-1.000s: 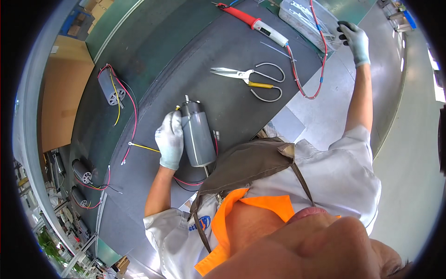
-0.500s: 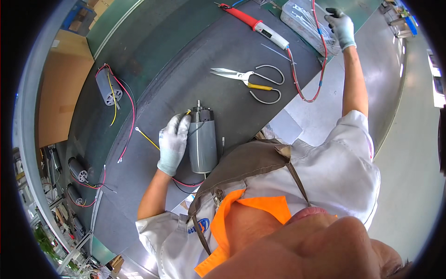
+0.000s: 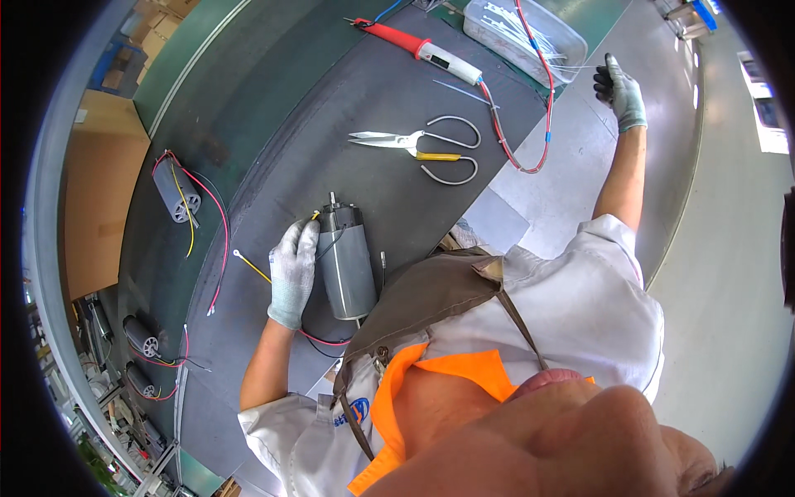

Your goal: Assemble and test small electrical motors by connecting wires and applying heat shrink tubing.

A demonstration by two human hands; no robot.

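My left hand [image 3: 294, 269], in a pale glove, is closed round a yellow wire [image 3: 252, 267] beside a grey cylindrical electric motor [image 3: 348, 272]. Its fingertips rest near the motor's black end cap, and the wire's ring terminal sticks out to the left. At the far right my right hand [image 3: 619, 87], gloved with dark fingertips, is closed in a pinch on a thin white cable tie [image 3: 581, 66]. That tie stretches toward a clear plastic box [image 3: 571, 35] of white cable ties. Scissors [image 3: 406, 142] with a yellow-wrapped handle lie between the hands.
A red-and-white handheld tool [image 3: 414, 41] lies at the back, its red cable [image 3: 546, 116] looping toward the box. Another motor [image 3: 175, 195] with wires lies at the left, with two more [image 3: 141, 335] lower down. A cardboard box [image 3: 103, 190] stands at the left edge.
My right hand has come away from the box, pulling a cable tie out to the right. My left hand stays at the motor. The whole view has shifted slightly.
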